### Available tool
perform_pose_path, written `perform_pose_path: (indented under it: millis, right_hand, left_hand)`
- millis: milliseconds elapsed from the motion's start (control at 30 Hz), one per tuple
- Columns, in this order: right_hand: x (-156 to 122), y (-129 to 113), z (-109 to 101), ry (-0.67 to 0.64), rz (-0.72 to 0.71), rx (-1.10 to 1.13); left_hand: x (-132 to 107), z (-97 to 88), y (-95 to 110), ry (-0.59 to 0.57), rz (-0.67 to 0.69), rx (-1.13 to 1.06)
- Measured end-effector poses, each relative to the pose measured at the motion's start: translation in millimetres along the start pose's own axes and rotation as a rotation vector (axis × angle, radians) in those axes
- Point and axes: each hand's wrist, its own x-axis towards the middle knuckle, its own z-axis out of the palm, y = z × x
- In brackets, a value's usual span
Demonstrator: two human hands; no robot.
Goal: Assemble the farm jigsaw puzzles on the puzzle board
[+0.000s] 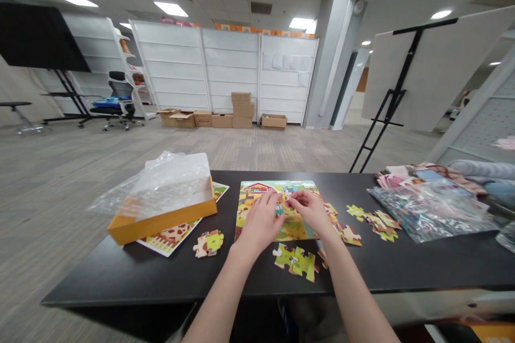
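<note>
A colourful farm-scene jigsaw puzzle (pixel 295 230) lies on the black table between my hands. My left hand (pixel 261 218) rests over its left half, fingers stretched out on the picture and thumb apart. From the right, my right hand (pixel 310 208) pinches a small puzzle piece (pixel 287 200) near the upper middle of the picture, close to my left fingertips. The fingers partly cover that piece. Loose green puzzle pieces (pixel 295 261) lie just in front of the puzzle, and more brown and yellow pieces (pixel 349 233) sit beside my right wrist.
An orange-edged box (pixel 169 214) with clear plastic wrap (pixel 155 185) stands at left on a printed giraffe sheet (pixel 171 237). A small pile of pieces (pixel 208 243) is near it. At right are further pieces (pixel 382 223), a plastic bag (pixel 432 211) and folded cloth (pixel 454 174).
</note>
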Motion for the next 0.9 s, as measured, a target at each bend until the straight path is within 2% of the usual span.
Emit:
perform_pose_path:
  millis: [100, 167, 267, 733, 900]
  right_hand:
    - [3.6, 11.5, -3.4, 0.085, 0.001, -0.312]
    - [3.9, 16.2, -4.3, 0.085, 0.016, -0.503]
    - [2.4, 16.9, -3.2, 0.048, 0.014, -0.671]
    - [-5.7, 0.7, 4.0, -0.099, -0.075, -1.014]
    - [-7.1, 4.0, 5.6, -0.07, -0.09, -1.096]
  left_hand:
    - [-4.9, 3.7, -1.1, -0.109, 0.001, 0.1]
    - [-7.6, 6.3, -0.8, -0.156, 0.016, 0.174]
    - [-9.5, 8.1, 1.7, -0.187, 0.017, 0.246]
    - [-6.9, 4.7, 7.9, -0.234, 0.002, 0.257]
    - [-7.8, 6.9, 5.2, -0.227, 0.0, 0.245]
